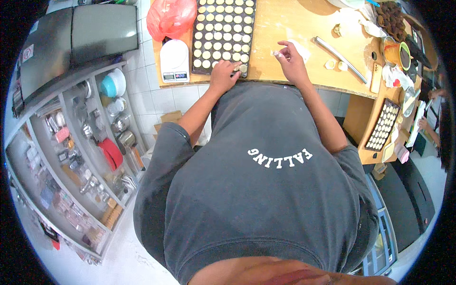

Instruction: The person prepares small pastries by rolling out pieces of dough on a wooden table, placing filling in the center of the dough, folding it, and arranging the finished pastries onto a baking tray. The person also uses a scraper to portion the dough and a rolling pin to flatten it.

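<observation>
A dark baking tray (194, 52) lies lengthwise on the wooden table, covered in rows of small pale dough rounds (223, 36). My left hand (224, 76) rests over its near edge, palm down, with fingers and thumb apart beside a dough round (243, 68) in the near right corner. Held above the table to the right of the tray, my right hand (293, 65) has a small whitish bit (275, 53) at its thumb and fingertips; its exact kind is too small to tell.
Left of the tray are a white kitchen scale (174, 57) and a red plastic bag (172, 18). To the right lie a grey rolling pin (339, 58), small pale rings (330, 64) and a phone (375, 78). Beyond a second filled tray (382, 124), another person's hand (422, 124) shows.
</observation>
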`<state>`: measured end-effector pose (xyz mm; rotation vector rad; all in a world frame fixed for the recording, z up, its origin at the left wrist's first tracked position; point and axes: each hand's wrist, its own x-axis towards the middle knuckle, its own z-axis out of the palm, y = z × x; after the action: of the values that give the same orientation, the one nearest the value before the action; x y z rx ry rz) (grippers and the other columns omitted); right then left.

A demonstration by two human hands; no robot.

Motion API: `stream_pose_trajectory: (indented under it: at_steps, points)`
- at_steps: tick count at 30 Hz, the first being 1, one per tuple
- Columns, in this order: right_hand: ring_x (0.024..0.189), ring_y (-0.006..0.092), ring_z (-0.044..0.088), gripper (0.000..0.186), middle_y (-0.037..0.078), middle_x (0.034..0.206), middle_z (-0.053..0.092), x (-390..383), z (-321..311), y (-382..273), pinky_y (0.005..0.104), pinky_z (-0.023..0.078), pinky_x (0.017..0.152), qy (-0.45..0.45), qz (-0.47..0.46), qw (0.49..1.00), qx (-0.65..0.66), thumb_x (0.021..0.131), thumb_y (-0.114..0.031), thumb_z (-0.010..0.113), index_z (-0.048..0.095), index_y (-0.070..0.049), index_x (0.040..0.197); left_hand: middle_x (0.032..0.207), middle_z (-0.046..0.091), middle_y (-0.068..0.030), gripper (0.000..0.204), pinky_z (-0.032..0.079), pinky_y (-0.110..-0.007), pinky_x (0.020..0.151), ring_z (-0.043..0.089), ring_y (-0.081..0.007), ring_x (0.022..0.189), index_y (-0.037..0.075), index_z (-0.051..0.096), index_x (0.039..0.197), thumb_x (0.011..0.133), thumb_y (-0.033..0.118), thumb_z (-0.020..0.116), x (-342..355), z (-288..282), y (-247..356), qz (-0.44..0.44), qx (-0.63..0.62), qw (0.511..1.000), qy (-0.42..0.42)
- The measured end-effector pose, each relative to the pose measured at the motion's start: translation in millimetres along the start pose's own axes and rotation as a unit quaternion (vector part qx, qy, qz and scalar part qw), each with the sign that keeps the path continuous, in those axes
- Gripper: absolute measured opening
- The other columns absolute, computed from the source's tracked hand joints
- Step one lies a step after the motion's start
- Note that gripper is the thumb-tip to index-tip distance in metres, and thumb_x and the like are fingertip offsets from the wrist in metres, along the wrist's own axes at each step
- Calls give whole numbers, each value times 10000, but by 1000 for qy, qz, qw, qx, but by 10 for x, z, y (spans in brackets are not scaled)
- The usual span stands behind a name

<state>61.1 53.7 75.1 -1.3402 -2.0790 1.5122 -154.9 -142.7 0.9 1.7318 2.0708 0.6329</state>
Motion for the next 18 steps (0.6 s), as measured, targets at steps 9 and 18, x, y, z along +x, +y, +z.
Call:
stream_pose_trajectory:
  at_steps: [9, 18]
  points:
    - [873, 288, 681, 350, 137, 898, 697, 126, -1324, 1179, 420, 536, 808, 4, 44, 996, -73, 944, -236, 716, 634, -84, 1249, 980, 653, -67, 326, 480, -439, 848, 612, -284, 947, 107, 738, 1157, 844, 182, 786, 251, 431, 1160, -135, 0, 978, 161]
    - [1105, 376, 635, 312, 181, 1097, 683, 6, -2273, 1778, 487, 519, 956, 7, -38, 962, -272, 902, -179, 683, 669, -75, 1196, 924, 704, -73, 250, 513, -404, 858, 656, -257, 913, 87, 765, 1094, 880, 216, 762, 653, 1230, 1975, -132, -64, 977, 153]
